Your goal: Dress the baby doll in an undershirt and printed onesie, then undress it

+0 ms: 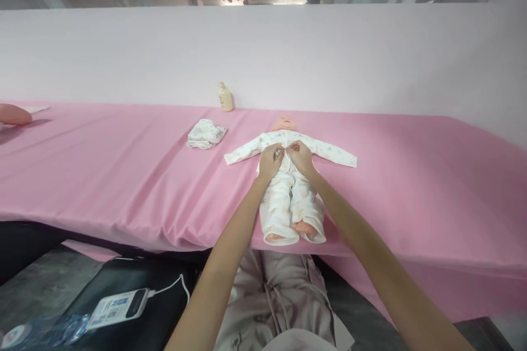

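Note:
A baby doll (285,123) lies on its back on the pink-covered table, head toward the wall. It wears a white printed baby top (335,153), sleeves spread out to both sides, and matching baby trousers (278,205). One doll foot (304,228) shows at a trouser leg's opening. On the doll's chest my left hand (269,162) pinches the front of the top from the left. My right hand (302,158) pinches it close by on the right, fingertips nearly meeting the left ones. What exactly lies between the fingertips is too small to see.
A folded white printed cloth (206,134) lies left of the doll. Behind it a cream pump bottle (225,97) stands by the wall. Part of another doll (14,114) shows at far left. Below, a black seat (135,274) holds a wired white device (117,307) and a plastic bottle (49,330).

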Motion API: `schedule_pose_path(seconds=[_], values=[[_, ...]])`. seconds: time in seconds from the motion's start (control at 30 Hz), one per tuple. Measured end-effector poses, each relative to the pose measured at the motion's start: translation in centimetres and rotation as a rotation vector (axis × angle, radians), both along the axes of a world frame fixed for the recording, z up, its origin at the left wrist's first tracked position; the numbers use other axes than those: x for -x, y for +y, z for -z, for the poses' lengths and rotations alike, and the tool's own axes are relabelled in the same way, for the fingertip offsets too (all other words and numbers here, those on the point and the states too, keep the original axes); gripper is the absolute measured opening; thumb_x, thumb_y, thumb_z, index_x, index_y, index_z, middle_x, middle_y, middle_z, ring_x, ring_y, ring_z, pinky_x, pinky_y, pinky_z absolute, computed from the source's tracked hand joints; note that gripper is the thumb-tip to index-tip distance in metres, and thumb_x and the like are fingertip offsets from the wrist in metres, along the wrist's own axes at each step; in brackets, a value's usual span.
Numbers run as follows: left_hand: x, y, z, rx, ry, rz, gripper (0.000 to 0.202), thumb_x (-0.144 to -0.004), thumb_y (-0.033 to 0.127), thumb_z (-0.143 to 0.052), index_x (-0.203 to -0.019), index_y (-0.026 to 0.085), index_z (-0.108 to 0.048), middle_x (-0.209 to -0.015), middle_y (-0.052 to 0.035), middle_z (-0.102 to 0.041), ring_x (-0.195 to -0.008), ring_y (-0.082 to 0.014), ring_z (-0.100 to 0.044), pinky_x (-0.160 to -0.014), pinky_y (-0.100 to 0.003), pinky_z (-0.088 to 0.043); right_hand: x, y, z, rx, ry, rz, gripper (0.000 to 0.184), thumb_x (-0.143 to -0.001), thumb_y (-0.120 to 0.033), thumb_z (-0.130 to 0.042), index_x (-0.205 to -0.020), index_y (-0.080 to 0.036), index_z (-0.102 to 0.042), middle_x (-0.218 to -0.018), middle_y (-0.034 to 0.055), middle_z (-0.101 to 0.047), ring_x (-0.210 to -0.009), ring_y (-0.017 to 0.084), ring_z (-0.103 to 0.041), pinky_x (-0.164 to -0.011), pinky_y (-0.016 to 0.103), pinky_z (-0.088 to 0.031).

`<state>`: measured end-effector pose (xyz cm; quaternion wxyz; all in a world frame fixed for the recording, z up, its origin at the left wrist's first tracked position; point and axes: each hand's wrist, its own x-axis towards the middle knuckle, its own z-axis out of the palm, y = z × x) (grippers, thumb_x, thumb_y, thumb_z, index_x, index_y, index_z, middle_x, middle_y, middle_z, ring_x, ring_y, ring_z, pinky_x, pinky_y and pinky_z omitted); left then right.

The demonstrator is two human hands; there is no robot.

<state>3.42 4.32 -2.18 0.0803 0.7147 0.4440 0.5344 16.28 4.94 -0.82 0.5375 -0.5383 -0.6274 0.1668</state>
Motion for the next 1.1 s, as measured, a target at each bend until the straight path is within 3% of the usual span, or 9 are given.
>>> schedule_pose_path(seconds=[0.13,0.23,0.43,0.57,0.83,1.1], values=[[0.4,-0.8,-0.3,-0.036,0.114,-0.015,0.017,-0.086,0.028,-0.053,-0.091,0.020,-0.067,-0.112,-0.0049,-0.066,-0.107,-0.0190,-0.055,-0.097,-0.034,-0.038,-0.1,-2.6,1.1,-0.222,-0.230,-0.021,0.024,-0.068,-0.025,-0.058,-0.091,-0.017,-0.059,-0.096,0.0095,-0.064,-0.095,0.025,-0.056,-0.089,0.039,-0.042],[0.3,-1.2,-0.9,-0.072,0.185,-0.025,0.014,-0.084,0.026,-0.055,-0.088,0.020,-0.067,-0.104,-0.0036,-0.067,-0.101,-0.0194,-0.056,-0.094,-0.034,-0.039,-0.2,-3.6,1.4,-0.232,-0.227,0.006,0.029,-0.072,-0.022,-0.055,-0.100,-0.016,-0.058,-0.102,0.0109,-0.065,-0.099,0.025,-0.057,-0.089,0.039,-0.043],[-0.1,-1.9,-1.6,-0.028,0.284,-0.029,0.012,-0.084,0.023,-0.052,-0.084,0.020,-0.064,-0.084,-0.0033,-0.066,-0.085,-0.0200,-0.056,-0.082,-0.033,-0.041,-0.6,-3.6,1.1,-0.263,-0.169,0.032,0.012,-0.079,-0.021,-0.049,-0.080,-0.019,-0.061,-0.087,0.0073,-0.067,-0.086,0.022,-0.061,-0.083,0.036,-0.046],[-0.4,-2.0,-1.8,0.022,0.212,0.015,0.015,-0.087,0.024,-0.048,-0.086,0.020,-0.062,-0.085,-0.0026,-0.067,-0.082,-0.0182,-0.057,-0.079,-0.031,-0.042,-0.9,-3.2,1.2,-0.248,-0.187,0.097,0.012,-0.079,-0.021,-0.049,-0.075,-0.019,-0.060,-0.084,0.0085,-0.064,-0.081,0.022,-0.059,-0.079,0.036,-0.046],[-0.5,-2.0,-1.9,0.092,0.120,0.051,0.020,-0.089,0.027,-0.045,-0.091,0.021,-0.064,-0.083,-0.0010,-0.069,-0.077,-0.0155,-0.061,-0.073,-0.027,-0.044,-1.1,-3.0,0.8,-0.135,-0.082,0.036,0.021,-0.085,-0.029,-0.044,-0.087,-0.018,-0.062,-0.085,0.0068,-0.067,-0.083,0.022,-0.058,-0.081,0.038,-0.044],[-0.6,-1.8,-1.6,0.173,-0.063,0.067,0.017,-0.082,0.025,-0.054,-0.095,0.021,-0.065,-0.083,-0.0004,-0.071,-0.074,-0.0145,-0.063,-0.073,-0.026,-0.047,-1.1,-3.3,0.4,-0.134,-0.049,-0.036,0.022,-0.079,-0.025,-0.047,-0.083,-0.020,-0.068,-0.088,0.0065,-0.070,-0.089,0.023,-0.059,-0.086,0.039,-0.045]])
